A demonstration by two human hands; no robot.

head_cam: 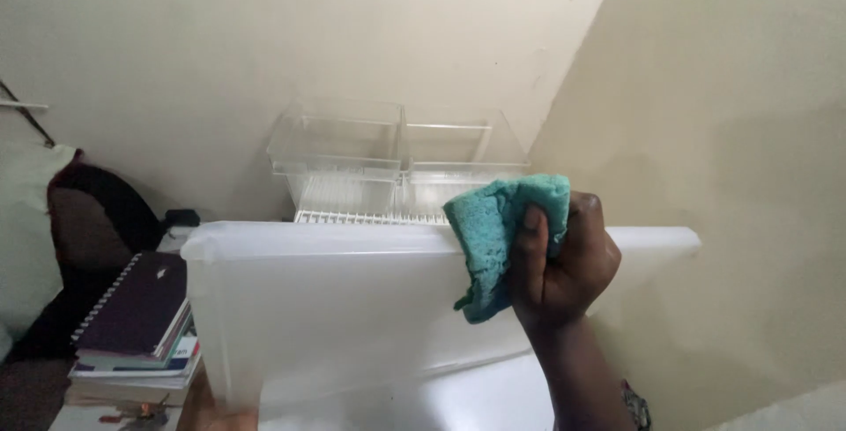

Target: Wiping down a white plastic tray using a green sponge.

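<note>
Teal cloth [493,228] in right hand [564,263]

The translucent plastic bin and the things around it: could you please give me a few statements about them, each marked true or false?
1. The right hand presses a teal cloth against the rim of the translucent bin. True.
2. The cloth is red. False: it is teal.
3. Two clear plastic drawers sit side by side behind the bin, by the wall. True.
4. The stack of books lies to the right of the bin. False: it lies to its left, topped by a dark spiral notebook.
5. The bin is filled with fruit. False: nothing shows through its walls.
</note>
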